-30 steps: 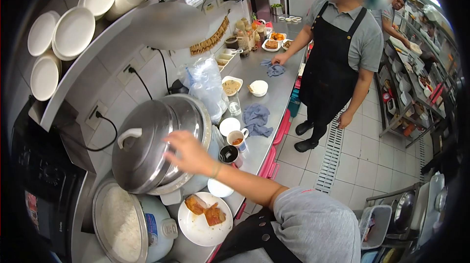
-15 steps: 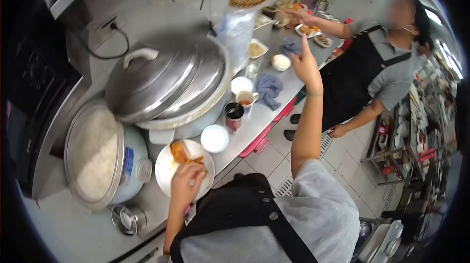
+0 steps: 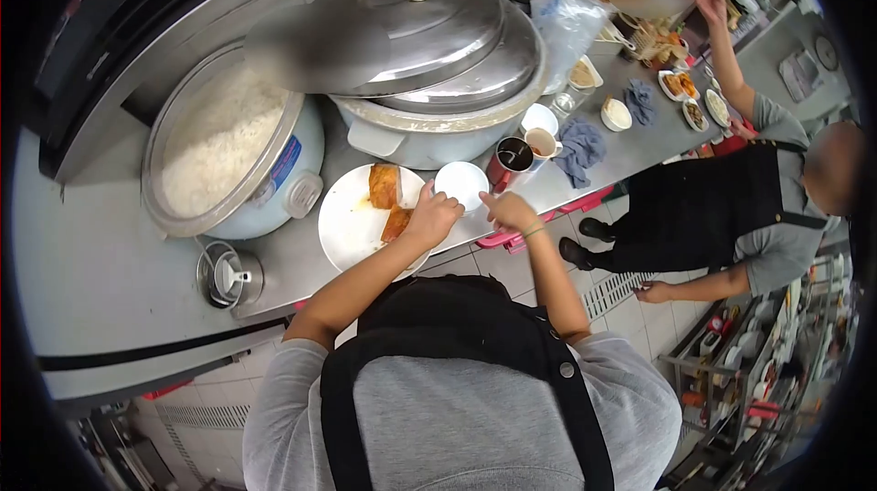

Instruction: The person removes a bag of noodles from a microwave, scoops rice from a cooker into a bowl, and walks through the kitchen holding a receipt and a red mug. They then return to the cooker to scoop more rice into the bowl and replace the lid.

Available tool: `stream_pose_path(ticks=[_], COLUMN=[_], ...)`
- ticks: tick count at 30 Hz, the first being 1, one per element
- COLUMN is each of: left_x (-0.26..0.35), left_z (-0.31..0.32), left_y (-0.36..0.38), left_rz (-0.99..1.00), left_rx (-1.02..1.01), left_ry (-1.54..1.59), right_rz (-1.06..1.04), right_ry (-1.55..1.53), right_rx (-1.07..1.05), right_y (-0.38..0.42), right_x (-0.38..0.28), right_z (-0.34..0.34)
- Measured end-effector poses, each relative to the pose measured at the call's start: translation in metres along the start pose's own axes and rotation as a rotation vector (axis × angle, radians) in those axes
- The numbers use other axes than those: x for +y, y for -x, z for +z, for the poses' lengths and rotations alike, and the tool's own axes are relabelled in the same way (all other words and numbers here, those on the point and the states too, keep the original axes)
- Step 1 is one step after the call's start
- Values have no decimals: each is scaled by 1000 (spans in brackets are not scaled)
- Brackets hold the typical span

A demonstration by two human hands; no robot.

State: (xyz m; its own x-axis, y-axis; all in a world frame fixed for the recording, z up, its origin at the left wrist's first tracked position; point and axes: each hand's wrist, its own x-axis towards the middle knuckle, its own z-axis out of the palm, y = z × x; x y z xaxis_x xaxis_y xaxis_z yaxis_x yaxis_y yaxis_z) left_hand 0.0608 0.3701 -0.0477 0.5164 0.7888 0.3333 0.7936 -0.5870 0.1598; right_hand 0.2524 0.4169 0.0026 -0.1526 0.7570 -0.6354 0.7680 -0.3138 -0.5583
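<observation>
A white plate (image 3: 343, 240) with pieces of golden-brown fried food (image 3: 385, 186) lies on the steel counter before me. Beside it stands a small white bowl (image 3: 462, 182). My left hand (image 3: 437, 214), fingers bent, is at the bowl's near left rim, partly over the plate's edge. At the bowl's right side is my right hand (image 3: 512, 211), one finger reaching to the rim and the others curled. Both hands appear to hold the bowl; their undersides are hidden. Right of it stands a red cup (image 3: 500, 177) with dark contents.
A tub of rice (image 3: 219, 139), a large lidded pot (image 3: 438, 130) and a metal container (image 3: 247, 288) line the counter. Farther along are a blue cloth (image 3: 580, 151), a plastic bag (image 3: 562, 30) and several dishes. A co-worker (image 3: 722, 208) stands at the right.
My raised right hand has come down to the bowl. My left hand has moved from above the plate to the bowl's rim. The view has turned, and the co-worker's arm reaches elsewhere.
</observation>
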Motion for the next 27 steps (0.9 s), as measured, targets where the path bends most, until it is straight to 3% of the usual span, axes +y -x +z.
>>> stream_pose_path(ticks=[1,3,4,5,7,8,10,11,12,13,14,16,18,19,23,24,25,27], left_x=[-1,0,0,1,4,7,26,33,41,46,48,46,57,59,56,56,55,56], left_z=[-3,-14,-20,-25,-33,-36,-67,-86,-101,-111,-109,-111,-137,-143,-135,-148,-159,-177], left_y=[0,-2,-1,-2,-5,-1,1,8,15,22,35,60,84,99,171,186,203,244], left_rz=[25,47,88,64,200,174,86,-73,-229,-353,-568,-787,-912,-1002,-1067,-1051,-1024,-1043], left_rx=[15,39,56,56,193,214,509,518,536,574,451,256,210,251,594,810,1021,1146], left_ry=[-43,-37,-26,-37,-70,-64,103,215,330,553,877,1731,2002,2125,2060,2081,2091,2014], right_rz=[-10,-128,-139,-170,-235,-483,-635,-581,-352,-371,-421,-417,-664,-688,-834,-851,-1058,-1322], right_ry=[13,-176,-165,-115,-141,74,109,-67,-266,-263,-228,-129,-15,8,310,357,217,407], right_rx=[-11,204,188,309,451,473,399,321,155,59,-1,-199,-303,-340,-533,-562,-473,-237], right_y=[-7,-16,-28,-43,-42,-38,4,22,26,49,57,62,54,59,73,72,78,91], right_x=[6,15,26,38,42,50,27,15,12,-5,-11,-27,-37,-57,-138,-159,-180,-228], right_z=[16,38,46,52,55,50,27,19,11,3,2,4,27,39,94,111,134,179])
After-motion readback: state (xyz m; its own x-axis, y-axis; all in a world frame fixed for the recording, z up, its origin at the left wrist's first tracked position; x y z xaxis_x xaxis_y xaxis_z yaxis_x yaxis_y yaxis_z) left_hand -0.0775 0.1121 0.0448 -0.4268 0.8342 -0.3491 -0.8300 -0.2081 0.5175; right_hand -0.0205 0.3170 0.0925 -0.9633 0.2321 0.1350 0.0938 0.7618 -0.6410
